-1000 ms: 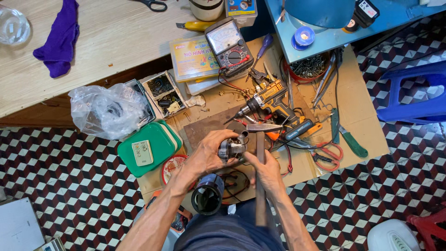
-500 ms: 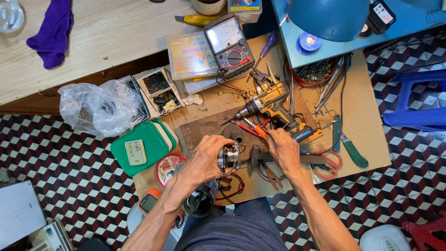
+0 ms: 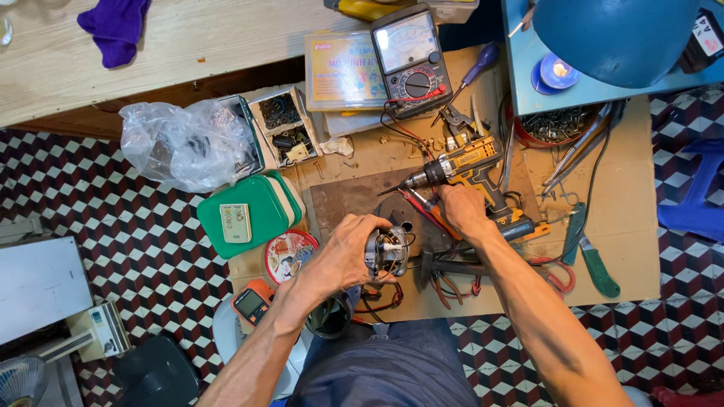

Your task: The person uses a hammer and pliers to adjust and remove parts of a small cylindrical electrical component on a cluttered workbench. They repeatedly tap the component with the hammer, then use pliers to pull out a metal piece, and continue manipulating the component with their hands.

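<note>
Nearest: lap in dark trousers, with an orange handheld meter [image 3: 253,301] on the checkered floor to the left.

Left hand [image 3: 343,252]: grip closed around a small electric motor [image 3: 387,251], held just above the brown work board [image 3: 641,249], windings and wire ends facing right.

Right hand [image 3: 458,207]: laid on the rear handle of a yellow-and-black cordless drill [image 3: 461,167] lying on the board, bit pointing left. Fingers curl over the handle; whether the grip has fully closed cannot be told.

Step in hand, by judgement: motor held steady while the drill is being taken up. The next move would call for a firm hold on the handle and lifting clear of the red leads beside it.

Middle: green case [image 3: 249,213], round tin lid [image 3: 290,254], green-handled pliers [image 3: 596,264], parts box [image 3: 285,134], clear plastic bag [image 3: 177,143].

Far: analogue multimeter [image 3: 411,60], blue lamp shade [image 3: 615,38], wooden desk [image 3: 188,38] with purple cloth [image 3: 115,26].

Unclear: motor's underside hidden by fingers; dark object under the left wrist indistinct; lamp and cloth cut by the frame edge.
</note>
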